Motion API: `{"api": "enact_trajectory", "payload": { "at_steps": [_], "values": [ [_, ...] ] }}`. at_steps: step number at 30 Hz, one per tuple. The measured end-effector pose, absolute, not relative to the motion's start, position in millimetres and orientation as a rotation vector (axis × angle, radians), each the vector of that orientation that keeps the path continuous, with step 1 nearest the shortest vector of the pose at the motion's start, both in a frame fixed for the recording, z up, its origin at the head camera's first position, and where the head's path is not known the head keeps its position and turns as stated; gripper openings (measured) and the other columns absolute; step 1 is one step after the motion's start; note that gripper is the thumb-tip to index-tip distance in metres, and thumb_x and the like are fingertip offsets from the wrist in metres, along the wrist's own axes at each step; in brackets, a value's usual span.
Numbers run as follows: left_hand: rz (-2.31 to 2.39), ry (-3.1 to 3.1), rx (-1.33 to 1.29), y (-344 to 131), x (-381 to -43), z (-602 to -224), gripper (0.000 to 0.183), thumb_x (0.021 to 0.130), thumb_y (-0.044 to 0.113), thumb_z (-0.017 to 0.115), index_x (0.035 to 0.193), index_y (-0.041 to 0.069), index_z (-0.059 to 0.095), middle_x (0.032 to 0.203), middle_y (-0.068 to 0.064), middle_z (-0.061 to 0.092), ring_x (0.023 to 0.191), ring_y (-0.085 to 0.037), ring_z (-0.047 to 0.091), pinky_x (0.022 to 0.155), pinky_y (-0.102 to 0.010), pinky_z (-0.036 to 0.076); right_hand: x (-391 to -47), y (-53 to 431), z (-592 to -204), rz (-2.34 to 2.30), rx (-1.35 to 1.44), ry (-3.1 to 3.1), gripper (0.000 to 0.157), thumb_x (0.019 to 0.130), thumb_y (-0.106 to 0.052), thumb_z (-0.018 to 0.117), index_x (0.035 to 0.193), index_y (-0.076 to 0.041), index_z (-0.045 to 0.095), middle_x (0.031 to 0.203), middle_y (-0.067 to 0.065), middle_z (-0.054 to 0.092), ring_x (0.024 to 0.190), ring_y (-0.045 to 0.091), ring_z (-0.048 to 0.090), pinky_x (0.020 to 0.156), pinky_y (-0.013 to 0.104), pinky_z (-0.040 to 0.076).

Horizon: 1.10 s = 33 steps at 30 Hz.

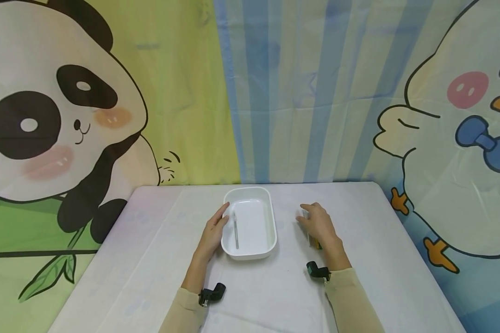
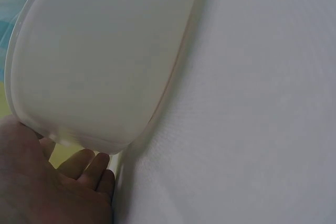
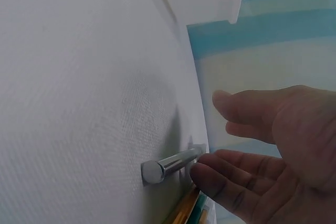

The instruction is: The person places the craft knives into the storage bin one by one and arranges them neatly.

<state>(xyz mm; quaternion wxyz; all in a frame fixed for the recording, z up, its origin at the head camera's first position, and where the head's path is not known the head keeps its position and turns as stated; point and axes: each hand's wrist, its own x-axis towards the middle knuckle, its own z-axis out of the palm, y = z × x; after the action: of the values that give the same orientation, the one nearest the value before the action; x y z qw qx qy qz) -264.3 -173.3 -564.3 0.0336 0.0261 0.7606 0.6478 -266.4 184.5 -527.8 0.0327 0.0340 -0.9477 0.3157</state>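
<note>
My left hand (image 1: 211, 232) holds the left side of a white rectangular tray (image 1: 256, 255), thumb at the rim and fingers along the outer wall, as the left wrist view shows. Inside the tray lies a slim silver-grey stick like a pen (image 1: 235, 230). To the right of the tray, my right hand (image 1: 319, 225) hovers low over a small group of sticks, thumb and fingers apart. In the right wrist view its fingertips come right beside a shiny silver pen-like rod (image 3: 176, 163). Orange and green sticks (image 3: 185, 207) lie under those fingers, partly hidden.
A white cloth covers the table (image 1: 150, 277). Behind it hangs a printed curtain (image 1: 291, 92) with a panda and a white bird, reaching down to the table's back edge. Small black cameras (image 1: 211, 293) are strapped to both wrists.
</note>
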Motion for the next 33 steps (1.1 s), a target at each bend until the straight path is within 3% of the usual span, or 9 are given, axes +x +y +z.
{"api": "enact_trajectory", "payload": {
  "at_steps": [6, 11, 15, 20, 29, 33],
  "values": [
    [2.019, 2.391, 0.113, -171, -262, -565, 0.046, 0.11, 0.032, 0.05, 0.155, 0.039, 0.047, 0.167, 0.008, 0.037, 0.16, -0.018, 0.025, 0.133, -0.046, 0.016, -267, 180, -529, 0.908, 0.169, -2.937, 0.047, 0.094, -0.018, 0.077, 0.136, 0.0, 0.066, 0.124, 0.025, 0.067, 0.104, 0.035, 0.065, 0.092, 0.054, 0.056],
    [2.023, 2.406, 0.125, -170, -262, -565, 0.047, 0.109, 0.031, 0.051, 0.156, 0.036, 0.048, 0.167, 0.008, 0.038, 0.159, -0.019, 0.026, 0.132, -0.047, 0.018, -266, 176, -532, 0.876, 0.234, -2.961, 0.04, 0.091, -0.011, 0.078, 0.129, 0.001, 0.071, 0.11, 0.019, 0.071, 0.097, 0.031, 0.066, 0.089, 0.05, 0.057],
    [2.026, 2.408, 0.127, -170, -262, -565, 0.048, 0.109, 0.03, 0.051, 0.157, 0.033, 0.047, 0.167, 0.007, 0.039, 0.159, -0.019, 0.026, 0.132, -0.048, 0.018, -265, 172, -534, 0.862, 0.263, -2.985, 0.038, 0.09, -0.007, 0.079, 0.127, 0.0, 0.073, 0.112, 0.019, 0.072, 0.104, 0.033, 0.069, 0.092, 0.05, 0.059],
    [2.023, 2.403, 0.124, -171, -262, -566, 0.047, 0.109, 0.03, 0.05, 0.157, 0.034, 0.047, 0.167, 0.007, 0.038, 0.159, -0.019, 0.026, 0.132, -0.048, 0.018, -264, 167, -534, 0.839, 0.32, -3.011, 0.036, 0.091, -0.005, 0.077, 0.126, -0.001, 0.074, 0.105, 0.016, 0.07, 0.096, 0.029, 0.065, 0.087, 0.047, 0.057],
    [2.034, 2.403, 0.14, -171, -262, -566, 0.046, 0.109, 0.031, 0.052, 0.155, 0.037, 0.049, 0.166, 0.008, 0.04, 0.158, -0.018, 0.027, 0.132, -0.047, 0.019, -264, 163, -534, 0.777, 0.371, -3.059, 0.037, 0.096, -0.009, 0.073, 0.132, -0.003, 0.071, 0.125, 0.019, 0.073, 0.113, 0.033, 0.07, 0.098, 0.052, 0.057],
    [2.037, 2.397, 0.143, -171, -261, -566, 0.046, 0.109, 0.029, 0.051, 0.155, 0.036, 0.049, 0.166, 0.007, 0.039, 0.159, -0.018, 0.027, 0.132, -0.047, 0.019, -264, 164, -534, 0.816, 0.366, -3.06, 0.038, 0.097, -0.009, 0.071, 0.135, -0.003, 0.069, 0.124, 0.019, 0.073, 0.107, 0.031, 0.069, 0.095, 0.05, 0.058]
  ]
}}
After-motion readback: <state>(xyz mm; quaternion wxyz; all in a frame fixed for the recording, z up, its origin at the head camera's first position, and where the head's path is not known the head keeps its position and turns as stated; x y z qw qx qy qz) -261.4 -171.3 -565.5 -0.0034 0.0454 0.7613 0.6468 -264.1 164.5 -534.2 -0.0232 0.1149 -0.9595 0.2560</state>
